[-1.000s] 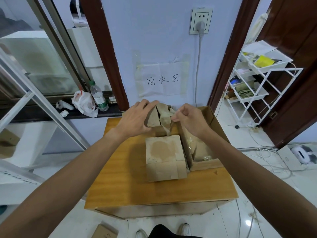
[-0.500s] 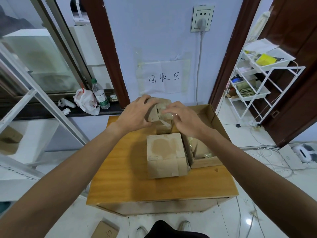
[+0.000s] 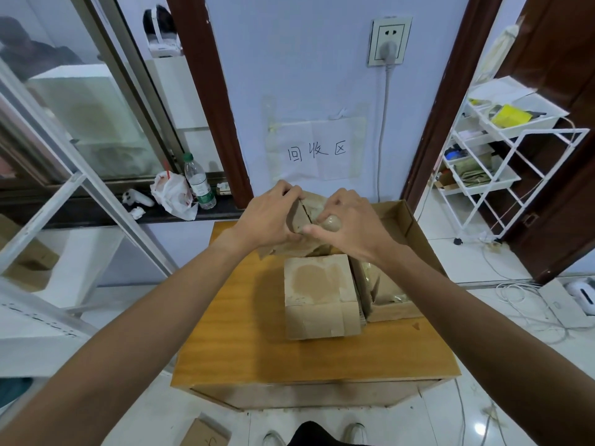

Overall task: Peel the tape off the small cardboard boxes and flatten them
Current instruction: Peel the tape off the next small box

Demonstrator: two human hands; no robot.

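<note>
Both my hands on one small box

My left hand (image 3: 269,222) and right hand (image 3: 349,225) clamp the small box (image 3: 302,217) just beyond the taped box (image 3: 320,294) on the table (image 3: 244,342).

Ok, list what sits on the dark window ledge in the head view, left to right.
White controller → plastic bag → water bottle.

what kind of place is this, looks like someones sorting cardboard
Probably a recycling corner of a home or small office. A handwritten paper sign taped to the pale blue wall reads "recycling area", brown cardboard boxes sit on a small wooden table, and a white wire storage trolley stands in the doorway.
</note>
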